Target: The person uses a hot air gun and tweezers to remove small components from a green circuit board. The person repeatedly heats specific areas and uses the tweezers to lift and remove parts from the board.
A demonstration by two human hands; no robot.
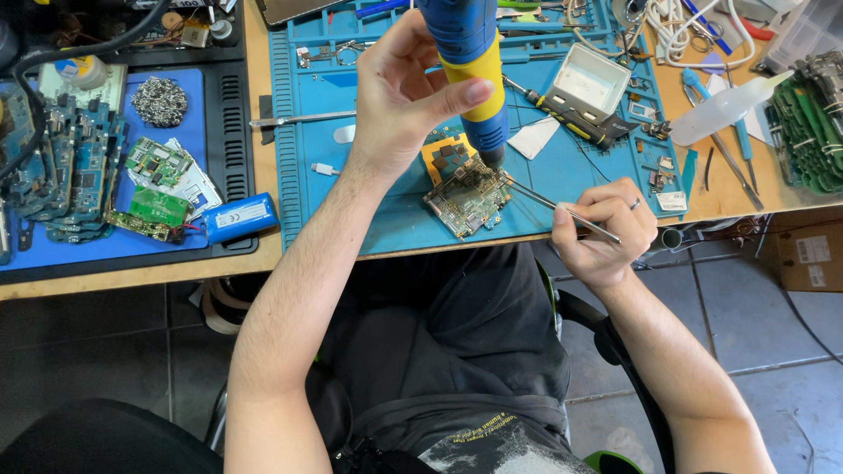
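Single head view: we look steeply down, close over blue mat [395,211] at bench [132,276] edge; own lap, floor below.

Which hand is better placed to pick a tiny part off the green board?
Probably the right hand: it holds tweezers with tips at the circuit board. The left hand grips the blue-yellow hot-air tool.
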